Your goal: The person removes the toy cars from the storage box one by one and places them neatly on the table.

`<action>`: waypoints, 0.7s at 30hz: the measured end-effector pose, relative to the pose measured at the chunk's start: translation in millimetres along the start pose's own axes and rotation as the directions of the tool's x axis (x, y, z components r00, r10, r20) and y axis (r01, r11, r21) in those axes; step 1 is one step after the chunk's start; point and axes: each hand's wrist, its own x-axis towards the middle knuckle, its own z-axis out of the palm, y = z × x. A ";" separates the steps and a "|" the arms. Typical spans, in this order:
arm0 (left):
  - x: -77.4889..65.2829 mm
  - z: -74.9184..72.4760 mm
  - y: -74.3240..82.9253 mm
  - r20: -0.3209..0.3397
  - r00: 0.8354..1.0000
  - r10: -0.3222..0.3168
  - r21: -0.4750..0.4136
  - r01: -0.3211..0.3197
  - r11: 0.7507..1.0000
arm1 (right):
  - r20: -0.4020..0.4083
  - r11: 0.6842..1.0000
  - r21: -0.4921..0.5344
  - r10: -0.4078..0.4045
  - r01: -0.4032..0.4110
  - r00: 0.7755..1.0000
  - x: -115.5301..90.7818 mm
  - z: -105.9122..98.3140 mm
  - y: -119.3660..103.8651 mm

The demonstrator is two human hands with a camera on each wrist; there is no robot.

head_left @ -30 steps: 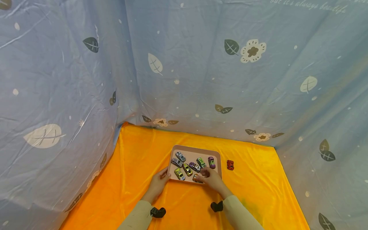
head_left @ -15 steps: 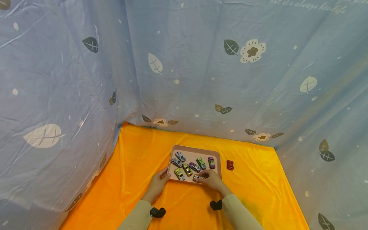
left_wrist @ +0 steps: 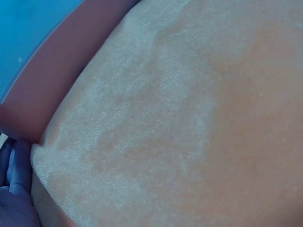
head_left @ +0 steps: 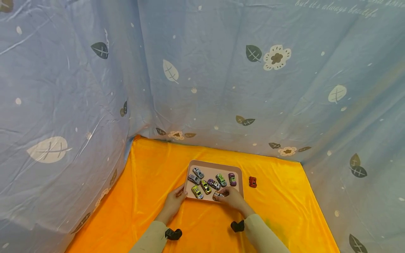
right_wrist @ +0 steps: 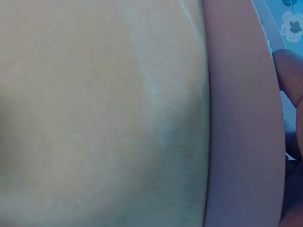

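In the head view, a shallow pink tray [head_left: 212, 164] holds several small toy cars. My left hand [head_left: 173, 202] holds the tray at its near left corner, thumb by the rim; its fingers [left_wrist: 20, 165] lie against the outer wall in the left wrist view. My right hand [head_left: 233, 199] reaches over the near rim and pinches a white-and-orange toy car [head_left: 217, 195], partly hidden by the fingers. Close by are a purple patterned car [head_left: 214, 184], a green car [head_left: 221, 180], a black-and-yellow car [head_left: 206, 187] and a yellow car [head_left: 197, 192].
A red toy car [head_left: 252, 181] lies on the yellow cloth [head_left: 272, 196] right of the tray. Two grey cars [head_left: 194, 179] sit at the tray's left, a purple car [head_left: 232, 179] at its right. Blue printed curtains [head_left: 202, 88] enclose the cloth at back and sides.
My right hand's index finger and thumb have come closer together around the white-and-orange car, which has turned slightly between them. The left hand and the tray stay in place.
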 end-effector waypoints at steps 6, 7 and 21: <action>0.5 0.2 0.8 0.001 1.000 -0.001 -0.002 0.001 1.000 | -0.048 0.997 0.075 0.009 -0.006 0.999 -5.4 -5.9 -8.6; 0.8 0.0 0.9 0.001 1.000 -0.001 -0.003 0.001 1.000 | -0.058 0.996 0.092 0.009 -0.004 0.998 -6.1 -7.9 -10.8; -1.0 -0.8 0.7 -0.017 1.000 0.001 -0.008 -0.001 1.000 | -0.271 0.994 0.106 0.057 -0.029 0.961 -13.7 -36.0 -10.8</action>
